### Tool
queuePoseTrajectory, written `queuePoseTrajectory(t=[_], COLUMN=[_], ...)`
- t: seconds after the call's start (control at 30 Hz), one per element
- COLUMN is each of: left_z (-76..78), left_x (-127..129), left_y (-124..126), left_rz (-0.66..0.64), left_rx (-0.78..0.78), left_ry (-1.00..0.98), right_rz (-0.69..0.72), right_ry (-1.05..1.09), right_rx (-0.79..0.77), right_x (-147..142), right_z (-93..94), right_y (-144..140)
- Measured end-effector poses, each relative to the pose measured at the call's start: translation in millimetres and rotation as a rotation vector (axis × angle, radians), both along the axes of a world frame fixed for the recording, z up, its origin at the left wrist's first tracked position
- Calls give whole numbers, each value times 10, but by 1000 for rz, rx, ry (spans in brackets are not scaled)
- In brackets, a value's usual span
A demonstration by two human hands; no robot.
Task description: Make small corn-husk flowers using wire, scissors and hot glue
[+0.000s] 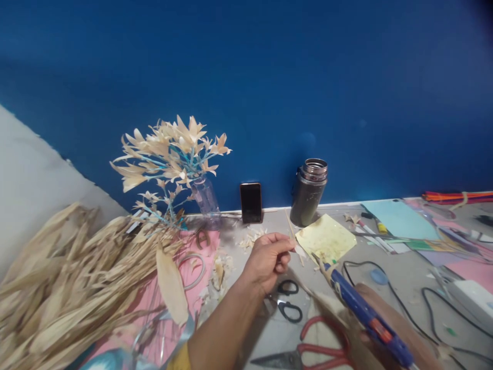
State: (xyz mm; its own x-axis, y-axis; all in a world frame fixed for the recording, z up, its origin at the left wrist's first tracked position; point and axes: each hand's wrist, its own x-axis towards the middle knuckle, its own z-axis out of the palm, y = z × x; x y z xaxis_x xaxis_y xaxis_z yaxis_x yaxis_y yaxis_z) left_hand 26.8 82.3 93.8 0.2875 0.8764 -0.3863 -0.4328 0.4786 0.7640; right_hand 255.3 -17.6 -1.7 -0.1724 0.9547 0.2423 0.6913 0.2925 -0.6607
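Observation:
My left hand (pixel 266 259) is closed in a pinch on a thin pale strip of dried husk (pixel 290 225) that points up from the fingertips. A blue hot glue gun (pixel 360 306) is gripped in my right hand (pixel 398 324), its nozzle aimed up and left, a little short of the left fingertips. Behind the nozzle lies a yellow sheet of paper (pixel 327 237) with smudges on it. Below my left hand are black-handled scissors (pixel 289 311), partly covered. Larger red-handled shears (pixel 323 351) lie at the front edge of view.
Dried corn husks (pixel 77 288) pile up on the left over pink paper (pixel 144 318). Husk flowers (pixel 181 146) stand in a clear bottle (pixel 206 198). A phone (pixel 251 203) and an uncapped flask (pixel 309 192) stand by the blue wall. Black cables (pixel 393 285) cross the right side.

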Motion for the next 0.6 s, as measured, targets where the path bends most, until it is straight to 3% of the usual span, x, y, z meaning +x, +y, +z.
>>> queuePoseTrajectory(t=[0.13,0.2,0.37,0.43,0.6], left_z=[-9,-7,-2,7,56], left_x=[14,-3,-53,-42,31], left_y=[-5,7,36,21,-75], left_rz=[-40,-46,-45,-57,-21], left_rx=[-46,-64,-39,-11,148], left_ry=[-38,-71,-146,-167,-49], right_rz=[66,61,125,59,-135], right_ry=[-129,-164,-308,-390,-420], right_rx=[33,146,398,376,111], right_x=[-100,-89,241,382,489], right_z=[183,269,261,182,22], right_y=[36,-15,-172,-132,142])
